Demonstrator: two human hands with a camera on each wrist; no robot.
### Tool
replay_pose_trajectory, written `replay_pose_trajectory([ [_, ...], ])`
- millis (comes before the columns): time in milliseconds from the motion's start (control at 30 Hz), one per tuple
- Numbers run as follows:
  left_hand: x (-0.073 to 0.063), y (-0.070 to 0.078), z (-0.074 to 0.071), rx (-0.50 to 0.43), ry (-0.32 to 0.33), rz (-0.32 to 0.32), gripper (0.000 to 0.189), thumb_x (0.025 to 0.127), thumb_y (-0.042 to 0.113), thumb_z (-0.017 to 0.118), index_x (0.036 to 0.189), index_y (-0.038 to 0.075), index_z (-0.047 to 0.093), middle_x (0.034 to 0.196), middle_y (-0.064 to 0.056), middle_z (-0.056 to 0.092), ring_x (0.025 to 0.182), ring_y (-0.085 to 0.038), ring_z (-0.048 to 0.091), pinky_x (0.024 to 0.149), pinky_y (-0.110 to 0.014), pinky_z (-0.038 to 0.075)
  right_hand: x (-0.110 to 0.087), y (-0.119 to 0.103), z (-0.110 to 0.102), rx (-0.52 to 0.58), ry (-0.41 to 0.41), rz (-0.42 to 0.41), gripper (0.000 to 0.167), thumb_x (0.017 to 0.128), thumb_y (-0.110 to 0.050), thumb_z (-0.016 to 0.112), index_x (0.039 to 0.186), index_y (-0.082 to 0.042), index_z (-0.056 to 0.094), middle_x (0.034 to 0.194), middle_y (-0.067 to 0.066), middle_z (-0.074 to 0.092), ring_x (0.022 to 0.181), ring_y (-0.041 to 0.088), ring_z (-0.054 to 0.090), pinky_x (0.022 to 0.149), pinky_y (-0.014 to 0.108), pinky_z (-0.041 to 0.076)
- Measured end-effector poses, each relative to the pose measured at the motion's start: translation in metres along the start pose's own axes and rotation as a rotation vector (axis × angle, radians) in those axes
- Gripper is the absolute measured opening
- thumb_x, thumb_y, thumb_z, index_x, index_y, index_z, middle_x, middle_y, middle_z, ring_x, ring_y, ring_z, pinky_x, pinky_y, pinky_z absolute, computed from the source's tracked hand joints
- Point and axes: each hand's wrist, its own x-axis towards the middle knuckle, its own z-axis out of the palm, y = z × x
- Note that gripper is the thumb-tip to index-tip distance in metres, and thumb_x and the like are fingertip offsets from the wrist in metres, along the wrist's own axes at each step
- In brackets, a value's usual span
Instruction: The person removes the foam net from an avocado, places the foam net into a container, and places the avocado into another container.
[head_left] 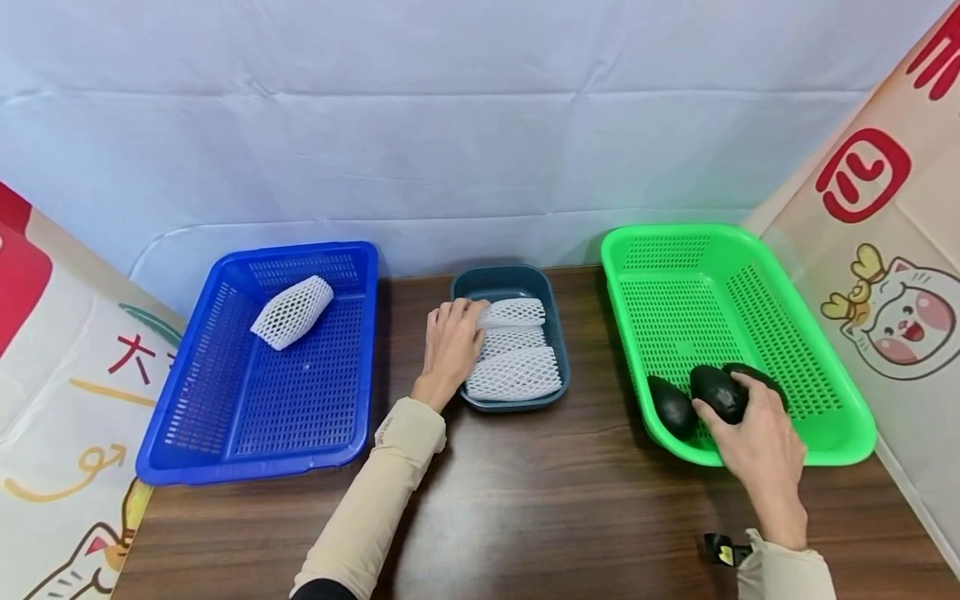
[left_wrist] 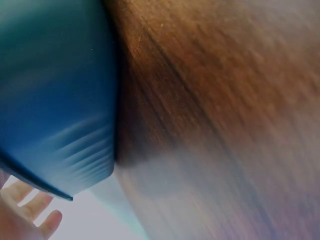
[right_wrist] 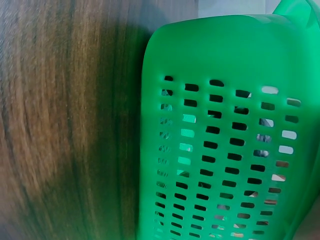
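Observation:
In the head view, my right hand [head_left: 765, 446] grips a dark avocado [head_left: 717, 393] at the near end of the green basket [head_left: 813, 454]. One avocado [head_left: 671, 408] lies to its left, and another [head_left: 757, 379], partly covered by the hand, lies to its right. My left hand [head_left: 452, 346] reaches over the left rim of a small dark teal tray [head_left: 502, 279]. Its thumb and index finger pinch the left end of the farthest white foam net sleeve [head_left: 517, 312]. Nearer in the tray lie more sleeves, including a wide foam net [head_left: 516, 375]. Left fingers [left_wrist: 37, 206] show past the tray's rim in the left wrist view.
A blue basket [head_left: 258, 467] stands at the left with one white foam net [head_left: 292, 312] in it. Near the right sleeve lies a small black item [head_left: 723, 550] on the brown wooden table [head_left: 540, 500]. A pale cloth [head_left: 480, 142] hangs behind.

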Motion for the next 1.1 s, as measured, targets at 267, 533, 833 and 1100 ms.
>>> replay_pose_trajectory([
  [267,-0.004,0.004,-0.022,-0.005,-0.003,0.01,0.04,0.093,0.022,0.069,0.132,0.02,0.06,0.13,-0.008,0.06,0.117,-0.029,0.053,0.104,-0.048,0.041,-0.004,-0.001,0.0,0.031,0.021,0.007,0.058,0.097,-0.037,0.056,0.144,-0.005,0.045,0.138,0.031,0.048,0.108,0.051,0.052,0.071,0.059,0.04],
  [533,-0.015,0.008,-0.051,-0.015,-0.006,0.054,0.039,0.092,0.02,0.071,0.13,0.019,0.062,0.125,-0.009,0.063,0.112,-0.03,0.055,0.097,-0.047,0.045,-0.005,-0.002,0.002,0.036,0.041,-0.038,0.047,0.099,-0.032,0.053,0.137,-0.004,0.053,0.132,0.031,0.052,0.106,0.051,0.053,0.068,0.059,0.041],
  [833,-0.023,0.009,-0.082,-0.01,-0.049,0.083,0.045,0.091,0.023,0.071,0.134,0.016,0.058,0.124,-0.009,0.063,0.112,-0.03,0.055,0.097,-0.048,0.045,-0.004,-0.001,0.003,0.042,0.062,-0.038,0.048,0.1,-0.035,0.052,0.138,-0.006,0.054,0.14,0.033,0.048,0.115,0.054,0.048,0.074,0.065,0.039],
  [1100,-0.023,0.002,-0.107,-0.01,-0.085,0.061,0.046,0.094,0.025,0.068,0.137,0.017,0.055,0.129,-0.01,0.061,0.116,-0.031,0.054,0.098,-0.048,0.044,-0.004,-0.003,0.002,0.073,0.156,-0.15,0.039,0.098,-0.026,0.058,0.129,-0.002,0.06,0.133,0.032,0.054,0.115,0.054,0.048,0.081,0.066,0.039],
])
